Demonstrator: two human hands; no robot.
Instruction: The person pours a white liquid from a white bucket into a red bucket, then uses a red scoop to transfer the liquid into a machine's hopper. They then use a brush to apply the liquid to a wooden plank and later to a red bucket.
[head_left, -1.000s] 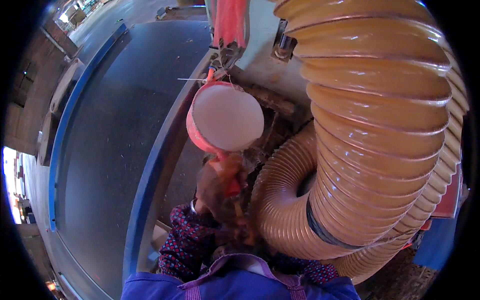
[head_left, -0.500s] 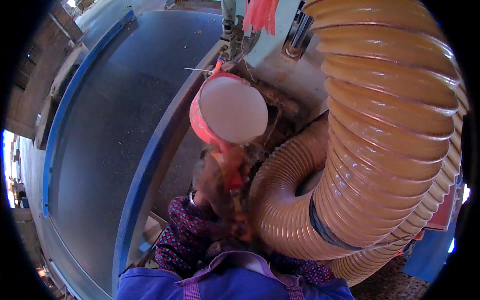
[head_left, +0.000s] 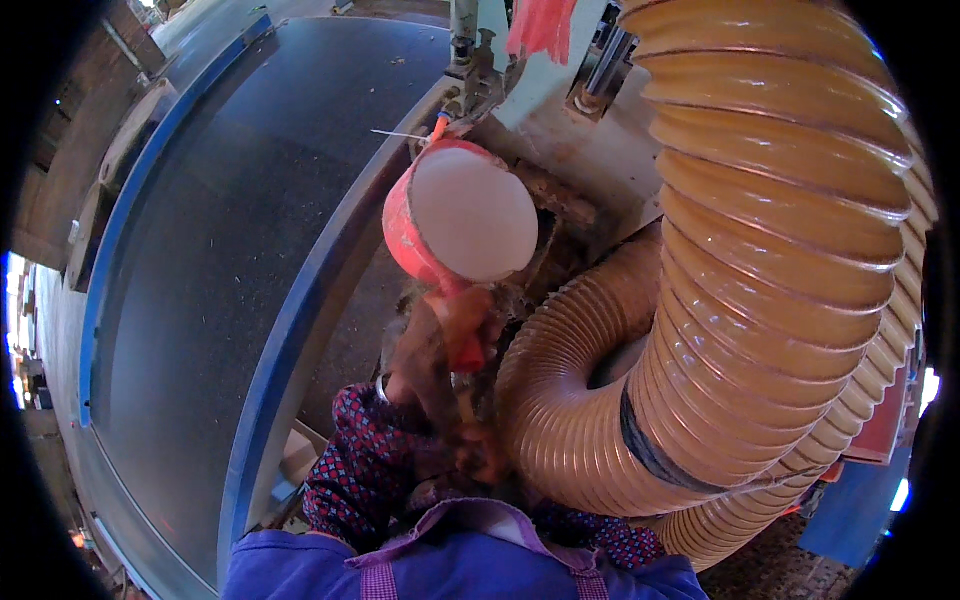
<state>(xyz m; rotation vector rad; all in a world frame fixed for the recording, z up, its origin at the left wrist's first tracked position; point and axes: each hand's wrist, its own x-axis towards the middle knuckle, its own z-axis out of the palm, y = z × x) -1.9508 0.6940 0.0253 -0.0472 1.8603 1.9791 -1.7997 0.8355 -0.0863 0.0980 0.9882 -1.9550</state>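
Its handle in the left hand [head_left: 425,342], a red dipper [head_left: 405,235] hangs beside a wide dark belt [head_left: 240,200]; pick-up is done, remaining work unclear. The shadowed right hand's [head_left: 482,452] grip cannot be told.

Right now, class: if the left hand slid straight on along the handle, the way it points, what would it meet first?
Most likely the bowl of the red dipper, just ahead of the left hand gripping its handle, though depth is hard to judge.
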